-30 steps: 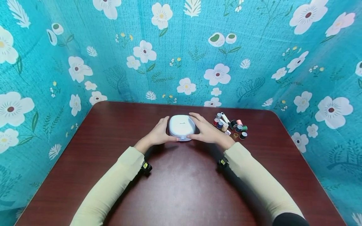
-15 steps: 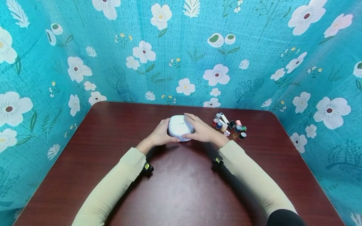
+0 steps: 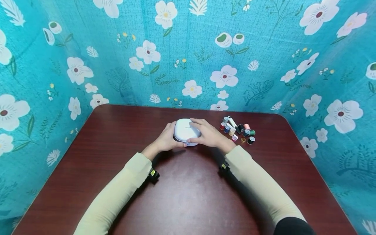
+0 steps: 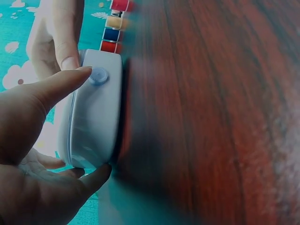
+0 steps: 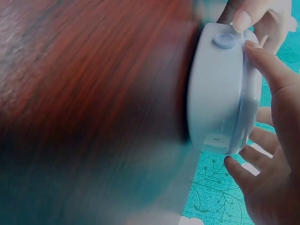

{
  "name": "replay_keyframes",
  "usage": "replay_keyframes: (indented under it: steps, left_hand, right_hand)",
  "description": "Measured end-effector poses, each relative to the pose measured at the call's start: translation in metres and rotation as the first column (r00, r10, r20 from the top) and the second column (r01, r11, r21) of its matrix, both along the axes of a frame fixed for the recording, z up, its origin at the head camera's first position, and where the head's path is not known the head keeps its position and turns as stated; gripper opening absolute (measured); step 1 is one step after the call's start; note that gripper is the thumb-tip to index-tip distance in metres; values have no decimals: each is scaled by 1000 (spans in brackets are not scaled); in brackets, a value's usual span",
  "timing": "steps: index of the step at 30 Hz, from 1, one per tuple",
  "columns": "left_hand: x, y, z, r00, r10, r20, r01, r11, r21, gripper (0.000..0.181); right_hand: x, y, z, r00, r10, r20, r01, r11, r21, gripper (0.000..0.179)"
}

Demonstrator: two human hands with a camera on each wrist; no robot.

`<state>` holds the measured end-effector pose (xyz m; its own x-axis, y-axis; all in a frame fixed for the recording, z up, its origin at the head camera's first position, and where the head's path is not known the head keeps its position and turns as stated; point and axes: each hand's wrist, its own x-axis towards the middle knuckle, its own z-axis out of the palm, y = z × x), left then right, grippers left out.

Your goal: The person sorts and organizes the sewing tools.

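A white rounded case (image 3: 185, 131) sits between a person's two hands toward the far side of a dark reddish-brown, wood-grained surface (image 3: 188, 195). The left hand (image 3: 168, 138) grips one side and the right hand (image 3: 210, 134) the other, each grip spread about as wide as the case's side, thumb at the front and fingers curving around toward the back. Both thumb tips meet the case near the middle of its front, close to one another.

The left-wrist view brings out what the head view leaves too small to read: a pale blue round button (image 4: 98, 76) on the front wall, the left thumb tip just beside it. The right-wrist view shows a seam (image 5: 242, 98) running between lid and base, the right thumb pressed near it, and a small mark (image 5: 215, 139) low on the side wall. Only the head view takes in the top, smooth and glossy with faint, illegible lettering.

To the right of the case, well apart from the right hand's fingers, thread spools lie clustered, among them a red spool (image 3: 222, 126), a green spool (image 3: 252, 133) and a black spool (image 3: 251, 140), with a slim white-and-black tool (image 3: 232, 121) in their midst. Behind hangs a turquoise floral cloth (image 3: 176, 65).
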<state>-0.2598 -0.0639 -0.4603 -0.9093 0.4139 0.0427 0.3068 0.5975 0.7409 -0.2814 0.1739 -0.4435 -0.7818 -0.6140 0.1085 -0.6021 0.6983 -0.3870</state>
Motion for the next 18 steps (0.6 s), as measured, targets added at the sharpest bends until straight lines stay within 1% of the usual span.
replay_keyframes:
  steps: [4,9,18]
  left_hand:
    - [-2,2,-1,1000,1,3,-1,1000,-4,111]
    - [-4,1,-1,1000,10,3,-10,1000,-8,109]
    - [-3,3,-4,1000,-3,-13,3,1000,-7,112]
  right_hand:
    - [1,-1,1,999,-26,-23,27,1000,17,85]
    - [2,-3,2,998,-40,-38,41,999,27,85]
    - [2,-2,1,997,-39,-67,42,998,39,85]
